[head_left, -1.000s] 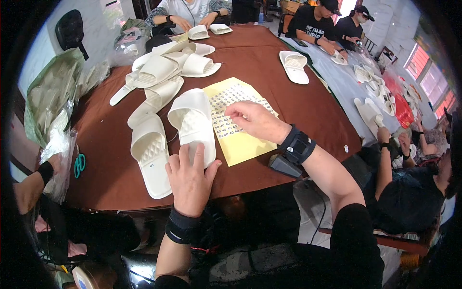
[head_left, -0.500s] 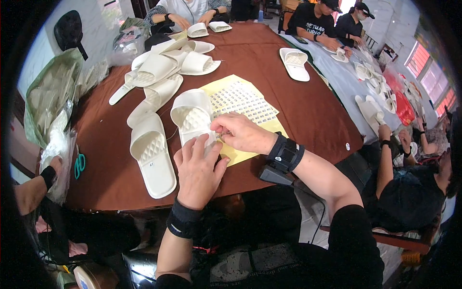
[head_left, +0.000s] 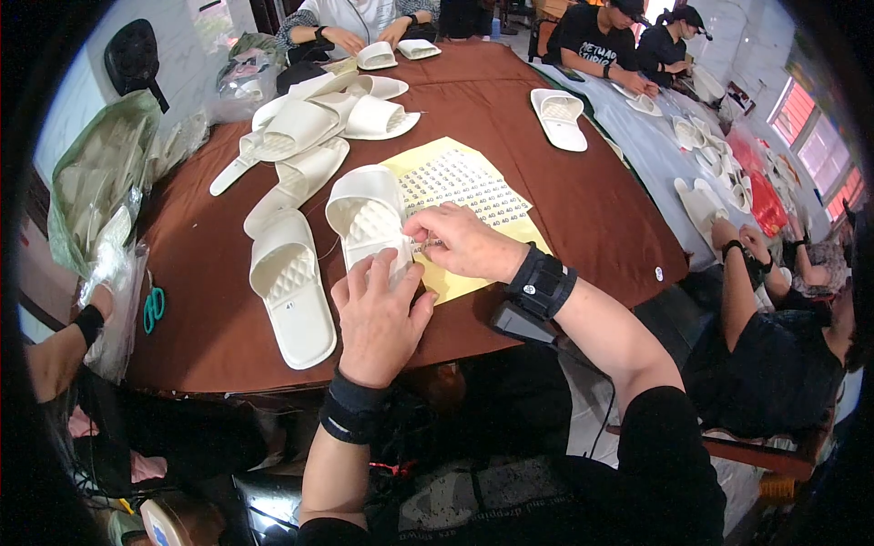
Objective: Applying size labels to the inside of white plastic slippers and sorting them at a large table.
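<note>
A cream-white slipper (head_left: 366, 202) with a quilted insole lies before me, toe end away from me. My left hand (head_left: 381, 314) rests over its heel end, fingers stretched out and apart, hiding that part. Beside the slipper's right edge, my right hand (head_left: 466, 242) has its thumb and fingertips drawn together over a yellow-backed sheet of small printed stickers (head_left: 464, 187). Whatever is between those fingertips is too small to make out. Just left, another cream slipper (head_left: 305, 323) bears a small sticker on its insole.
Several slippers (head_left: 300, 127) are heaped at the far left, and a single slipper (head_left: 558, 118) lies far right on the brown cloth (head_left: 583, 218). Teal scissors (head_left: 153, 309) are at the left edge. Other people work around both tables; one person's hand (head_left: 100, 300) is near plastic bags.
My right hand has shifted slightly right, its fingertips now over the sticker sheet beside the slipper. My left hand stays on the slipper's heel end.
</note>
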Available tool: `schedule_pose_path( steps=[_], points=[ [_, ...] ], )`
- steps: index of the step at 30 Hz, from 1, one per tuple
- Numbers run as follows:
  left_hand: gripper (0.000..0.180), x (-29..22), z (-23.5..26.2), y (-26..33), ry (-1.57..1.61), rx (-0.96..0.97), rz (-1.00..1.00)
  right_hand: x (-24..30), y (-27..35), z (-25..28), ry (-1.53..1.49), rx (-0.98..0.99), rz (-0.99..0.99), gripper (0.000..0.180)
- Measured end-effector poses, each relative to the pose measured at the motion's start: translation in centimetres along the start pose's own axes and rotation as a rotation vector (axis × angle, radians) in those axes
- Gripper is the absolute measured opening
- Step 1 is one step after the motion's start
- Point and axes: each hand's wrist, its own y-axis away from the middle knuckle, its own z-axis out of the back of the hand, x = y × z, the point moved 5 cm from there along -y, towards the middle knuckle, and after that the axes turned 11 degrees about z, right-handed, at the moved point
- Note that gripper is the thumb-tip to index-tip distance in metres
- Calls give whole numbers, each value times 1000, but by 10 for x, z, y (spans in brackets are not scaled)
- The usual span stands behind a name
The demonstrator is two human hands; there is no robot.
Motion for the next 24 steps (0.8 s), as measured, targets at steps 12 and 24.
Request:
schedule_pose_path(
  steps=[12,24],
  points=[
    [32,1,-4,-5,-9,-29,-10,4,-2,-3,43,2,47,31],
    [30,0,-2,-3,2,-29,-4,8,-2,-4,102,19,63,32]
  ],
)
